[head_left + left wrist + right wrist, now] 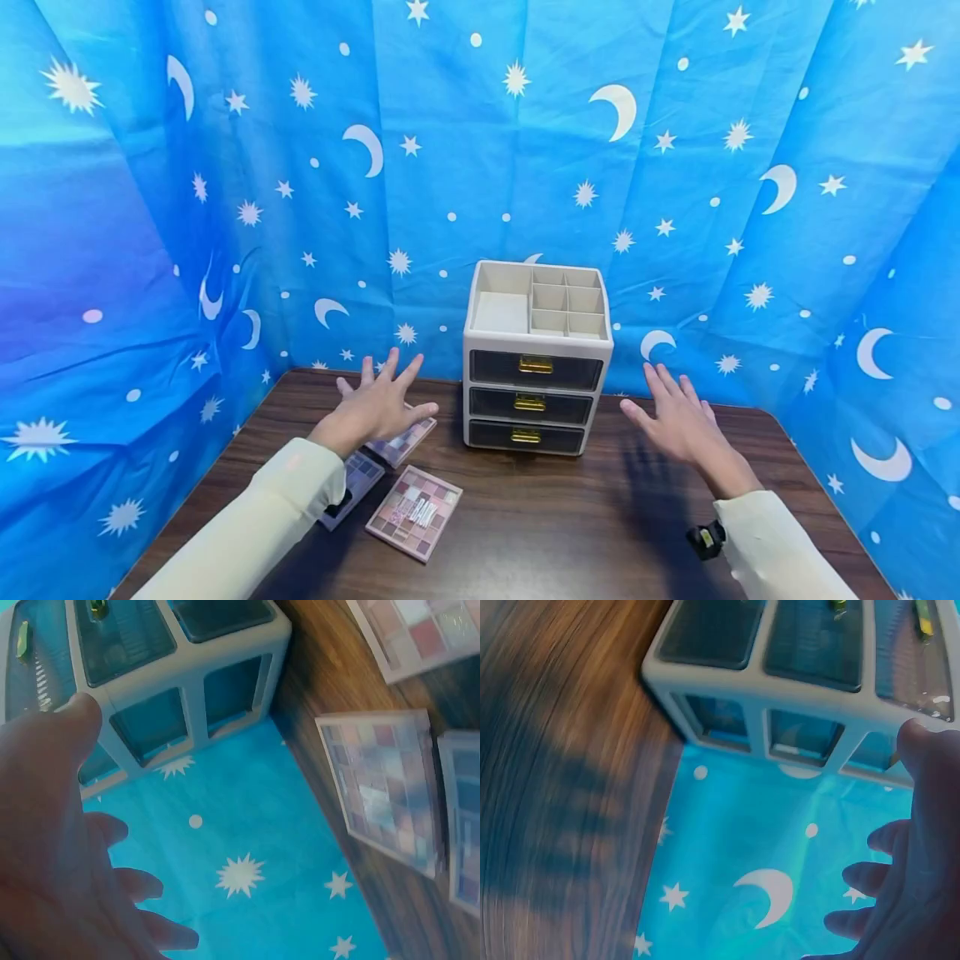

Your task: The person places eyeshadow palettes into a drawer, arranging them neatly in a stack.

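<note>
In the head view my left hand (378, 408) hovers with fingers spread above the eyeshadow palettes. My right hand (678, 421) is raised over the table's right side, fingers straight, holding nothing. Between them stands a white drawer organizer (536, 358) with dark see-through drawers, gold handles and a divided top tray. Neither hand appears to touch it. A pink eyeshadow palette (415, 512) lies nearest the front. Another palette (405, 442) is partly hidden under my left hand, beside a greyer palette (354, 487). The left wrist view shows the organizer's side (150, 724) near my thumb.
The dark wood table (540, 525) ends at a blue cloth backdrop (465, 167) with white moons and stars, which also hangs at both sides. A black strap with a small device (707, 540) sits at my right wrist.
</note>
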`<state>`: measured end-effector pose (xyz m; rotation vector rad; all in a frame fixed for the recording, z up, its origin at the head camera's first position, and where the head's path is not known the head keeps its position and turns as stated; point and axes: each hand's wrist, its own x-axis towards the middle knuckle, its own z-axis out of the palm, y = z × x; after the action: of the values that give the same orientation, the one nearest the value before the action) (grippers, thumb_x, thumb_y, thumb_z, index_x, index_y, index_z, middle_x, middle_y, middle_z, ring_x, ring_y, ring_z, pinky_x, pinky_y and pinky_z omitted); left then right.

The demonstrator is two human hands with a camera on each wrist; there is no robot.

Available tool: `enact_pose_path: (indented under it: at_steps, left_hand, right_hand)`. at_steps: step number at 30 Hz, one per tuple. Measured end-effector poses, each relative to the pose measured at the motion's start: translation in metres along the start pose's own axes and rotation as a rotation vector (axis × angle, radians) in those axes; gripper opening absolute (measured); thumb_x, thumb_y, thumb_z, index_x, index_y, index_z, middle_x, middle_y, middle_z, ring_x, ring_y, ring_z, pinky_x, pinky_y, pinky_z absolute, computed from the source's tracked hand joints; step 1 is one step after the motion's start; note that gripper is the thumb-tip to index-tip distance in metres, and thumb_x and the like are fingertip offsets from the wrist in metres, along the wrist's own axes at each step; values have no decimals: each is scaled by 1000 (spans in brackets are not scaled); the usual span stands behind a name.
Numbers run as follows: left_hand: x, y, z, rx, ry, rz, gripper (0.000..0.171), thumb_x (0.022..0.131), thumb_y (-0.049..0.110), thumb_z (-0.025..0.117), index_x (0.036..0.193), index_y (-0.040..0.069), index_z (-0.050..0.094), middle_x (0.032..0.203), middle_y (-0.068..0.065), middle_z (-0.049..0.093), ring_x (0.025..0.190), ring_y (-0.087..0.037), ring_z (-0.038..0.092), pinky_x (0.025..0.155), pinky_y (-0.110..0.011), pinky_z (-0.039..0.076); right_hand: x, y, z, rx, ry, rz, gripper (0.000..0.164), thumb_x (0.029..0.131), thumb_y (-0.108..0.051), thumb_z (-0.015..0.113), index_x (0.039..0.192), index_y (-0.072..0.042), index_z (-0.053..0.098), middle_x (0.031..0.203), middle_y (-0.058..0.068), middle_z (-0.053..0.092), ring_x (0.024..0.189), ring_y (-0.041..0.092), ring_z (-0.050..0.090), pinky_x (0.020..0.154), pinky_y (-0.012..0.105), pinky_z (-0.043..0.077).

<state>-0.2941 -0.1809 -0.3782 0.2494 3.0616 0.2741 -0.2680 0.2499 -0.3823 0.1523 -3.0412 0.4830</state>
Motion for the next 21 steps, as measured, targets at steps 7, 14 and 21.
enact_pose_path:
  at_steps: [7,14,21]
  left_hand:
    - [-7,7,2,-139,30,20,85,100,61,51,162,11,25,165,-25,26,151,-50,25,115,-71,29]
    - [-7,25,-5,-359,160,38,71,103,52,52,154,5,40,154,-22,48,142,-42,45,114,-60,40]
    - [-8,48,-10,-522,263,-2,46,101,46,58,126,7,62,121,-15,70,110,-30,68,94,-47,56]
  right_hand:
    - [5,-16,-9,160,77,-34,86,105,-53,44,160,5,12,164,34,18,151,54,19,120,68,21]
    - [7,-35,-19,318,153,3,81,106,-57,35,160,2,22,159,31,34,145,50,37,117,66,32]
    - [12,-55,-26,420,233,35,72,107,-56,35,157,-5,34,152,24,50,140,45,47,114,62,37]
